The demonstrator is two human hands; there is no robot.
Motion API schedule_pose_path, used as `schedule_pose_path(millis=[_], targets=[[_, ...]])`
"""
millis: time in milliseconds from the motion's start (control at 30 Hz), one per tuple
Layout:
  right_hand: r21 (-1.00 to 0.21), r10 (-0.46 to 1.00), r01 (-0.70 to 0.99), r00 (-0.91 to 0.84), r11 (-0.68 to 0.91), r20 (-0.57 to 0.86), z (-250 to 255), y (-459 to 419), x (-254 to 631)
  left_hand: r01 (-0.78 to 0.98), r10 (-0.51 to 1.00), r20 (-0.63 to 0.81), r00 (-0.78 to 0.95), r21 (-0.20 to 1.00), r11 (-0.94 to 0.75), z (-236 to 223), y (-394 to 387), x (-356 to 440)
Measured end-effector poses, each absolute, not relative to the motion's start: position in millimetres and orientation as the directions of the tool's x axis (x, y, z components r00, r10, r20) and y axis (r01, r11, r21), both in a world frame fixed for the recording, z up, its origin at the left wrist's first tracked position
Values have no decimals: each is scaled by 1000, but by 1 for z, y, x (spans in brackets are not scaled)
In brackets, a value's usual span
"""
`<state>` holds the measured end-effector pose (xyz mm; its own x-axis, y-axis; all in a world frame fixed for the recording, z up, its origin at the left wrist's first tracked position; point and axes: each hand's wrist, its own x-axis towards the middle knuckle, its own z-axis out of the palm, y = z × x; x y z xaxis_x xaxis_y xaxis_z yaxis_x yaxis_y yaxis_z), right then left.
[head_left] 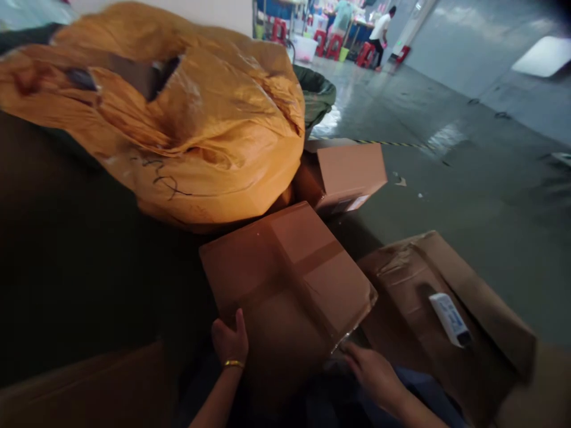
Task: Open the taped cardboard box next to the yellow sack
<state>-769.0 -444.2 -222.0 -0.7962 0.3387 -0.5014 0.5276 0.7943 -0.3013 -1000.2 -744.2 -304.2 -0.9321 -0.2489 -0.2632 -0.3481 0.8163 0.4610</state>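
Observation:
A taped brown cardboard box (289,273) is tilted in front of me, with tape strips crossing its face. My left hand (231,340), a gold band at its wrist, grips the box's left side with the thumb lying up along the face. At the lower right corner, my right hand (372,371) has its fingers closed by the box edge, where a shiny bit of tape (341,341) catches the light. Whatever those fingers pinch is too dark to make out.
A large orange sack (214,131) stands behind the box. An open carton (352,172) sits beyond it. At right, another carton (410,297) carries a small white box (450,320). A dark green bag (316,95) is behind the sack. Far off, a person (381,32) is near red stools (334,46).

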Motion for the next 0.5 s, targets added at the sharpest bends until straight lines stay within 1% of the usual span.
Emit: schedule_pose_path(millis=[100,200,333,500], targets=[[-373,525,696,-713,614,-465,-226,-417,-759,-349,-247,-267,-932,463,815,-306,-742,-1004],[-411,672,791,-606,452,-426,-240,-399,-756,-348,-257,-245,-935,483,804,-309,-740,-1005],[-437,758,839,-507,324,-411,-264,-400,-760,-339,-275,-198,-941,521,783,-311,-740,-1005],[-417,796,863,-457,287,-398,-275,-407,-767,-340,-294,-175,-940,563,753,-317,-740,-1002]])
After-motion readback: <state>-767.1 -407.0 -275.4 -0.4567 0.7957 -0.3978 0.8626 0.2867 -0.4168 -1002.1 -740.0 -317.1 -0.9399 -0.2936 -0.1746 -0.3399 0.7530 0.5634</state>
